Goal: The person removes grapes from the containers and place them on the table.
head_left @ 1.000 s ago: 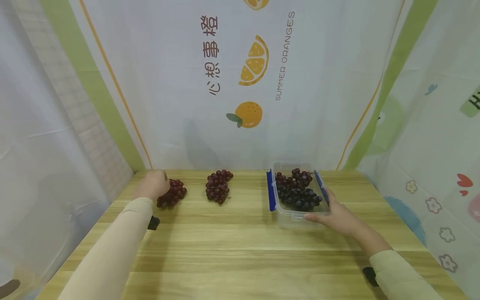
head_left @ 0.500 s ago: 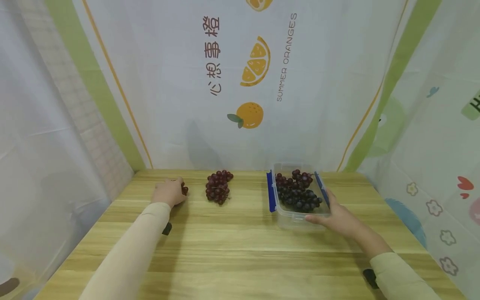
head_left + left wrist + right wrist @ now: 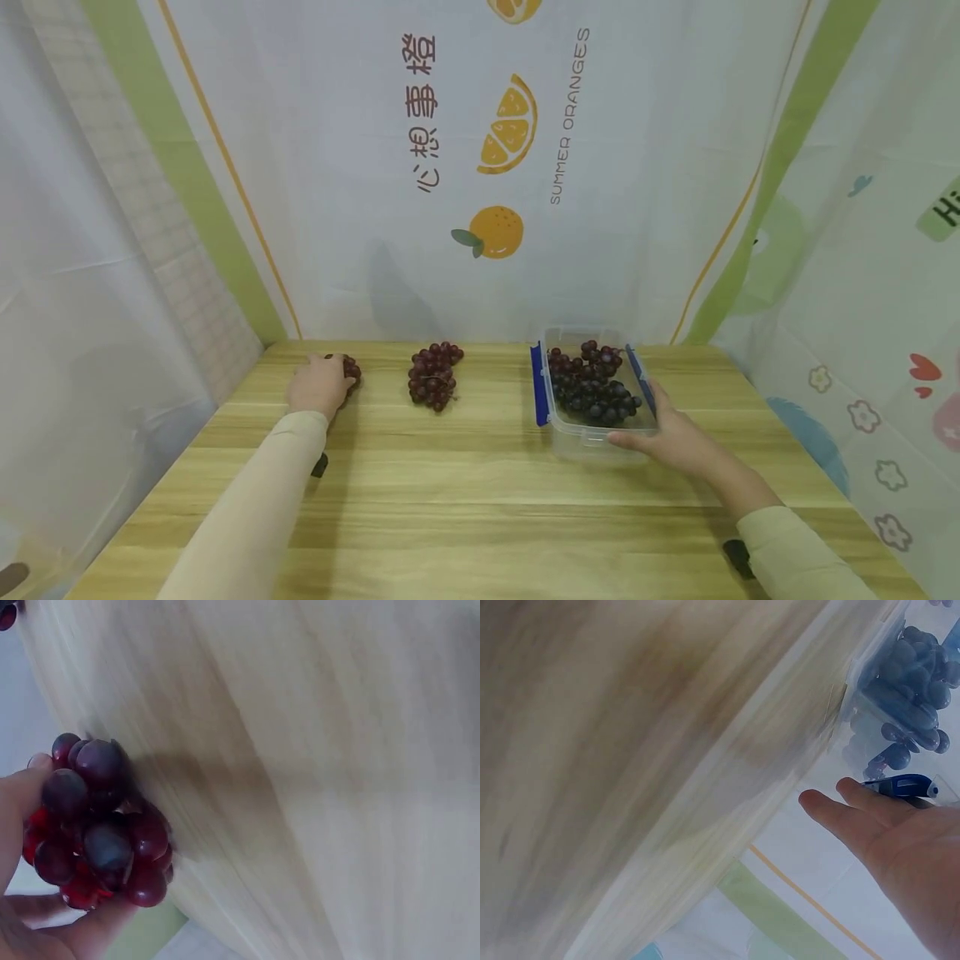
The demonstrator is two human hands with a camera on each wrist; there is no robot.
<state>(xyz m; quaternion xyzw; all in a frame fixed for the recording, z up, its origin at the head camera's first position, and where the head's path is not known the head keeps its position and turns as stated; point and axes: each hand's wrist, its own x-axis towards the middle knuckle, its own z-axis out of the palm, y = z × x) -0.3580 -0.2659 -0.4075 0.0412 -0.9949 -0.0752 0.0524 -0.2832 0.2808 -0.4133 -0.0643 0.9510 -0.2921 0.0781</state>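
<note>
At the left of the table, my left hand (image 3: 318,387) grips a bunch of dark red grapes (image 3: 351,377), which it partly hides in the head view. In the left wrist view, the thumb and fingers curl around the same grapes (image 3: 105,832). Another red bunch (image 3: 433,375) lies to the right of that hand. My right hand (image 3: 686,442) rests against the near right corner of a clear plastic container (image 3: 592,442), thumb on the front and fingers along the right side. Inside are red grapes (image 3: 600,358) and blackish grapes (image 3: 600,400). In the right wrist view, the fingers (image 3: 832,814) look fairly straight.
Blue locking flaps (image 3: 540,385) hang out from the container's sides, and its top is uncovered. The wooden table (image 3: 465,508) ends at a printed white curtain (image 3: 337,250) behind. More curtains hang at both sides.
My left hand first moved right onto the left bunch, then shifted slightly left with the grapes in its grasp. The right hand and the container have stayed in place.
</note>
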